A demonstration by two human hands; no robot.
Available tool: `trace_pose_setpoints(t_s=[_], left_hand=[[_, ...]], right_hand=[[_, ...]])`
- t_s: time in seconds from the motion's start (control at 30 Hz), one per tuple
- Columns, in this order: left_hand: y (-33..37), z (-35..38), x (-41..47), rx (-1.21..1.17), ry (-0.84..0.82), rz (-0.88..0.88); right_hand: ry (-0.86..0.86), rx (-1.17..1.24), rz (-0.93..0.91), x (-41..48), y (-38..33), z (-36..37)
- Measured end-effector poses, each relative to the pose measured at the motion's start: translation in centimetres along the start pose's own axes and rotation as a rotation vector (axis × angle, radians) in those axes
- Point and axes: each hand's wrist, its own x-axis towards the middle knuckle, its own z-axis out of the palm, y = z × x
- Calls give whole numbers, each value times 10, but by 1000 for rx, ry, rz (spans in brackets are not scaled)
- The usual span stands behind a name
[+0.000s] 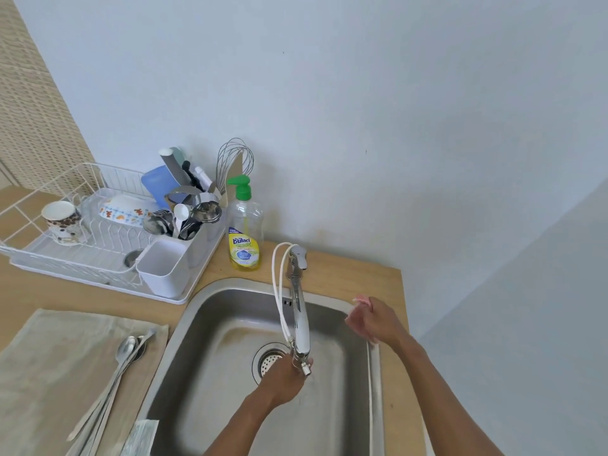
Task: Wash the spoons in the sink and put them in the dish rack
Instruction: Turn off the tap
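A light wooden counter (342,274) runs along the pale wall, with a steel sink (210,311) set into it. On it at the back left sits a white dish rack (75,258) on its tray. Just beside that stands a soap bottle (245,235). At front left lies a beige cloth (42,366) carrying what look like several spoons (126,348).

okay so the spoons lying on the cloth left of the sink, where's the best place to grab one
Probably the handles. The spoons lie flat on the cloth, bowls pointing away, long handles running toward the near edge. Come from above with the left hand and pinch one handle mid-length.
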Motion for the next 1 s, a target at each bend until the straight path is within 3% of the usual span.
trace_pose_setpoints(t_s=[0.23, 0.33, 0.43, 0.53, 0.63, 0.77, 0.9, 1.0], left_hand=[[-20, 3, 18, -79, -41, -89], [-25, 6, 26, -108, -59, -94], [-8, 2, 13, -72, -26, -123], [1, 3, 5, -12, -13, -43], [-2, 3, 3, -15, -46, -32], [-6, -7, -1, -140, -111, -76], [-4, -26, -8, -187, -71, -63], [-1, -42, -13, -367, -15, -169]], right_hand=[[279, -94, -202, 50, -3, -14], [100, -483, -198, 60, 26, 13], [-126, -613, -55, 40, 35, 40], [-80, -643, -30, 37, 34, 48], [-25, -582, 17, 31, 18, 44], [157, -413, -126, 24, -1, 44], [142, -137, -125, 28, -21, 39], [140, -51, -143, 32, -38, 33]])
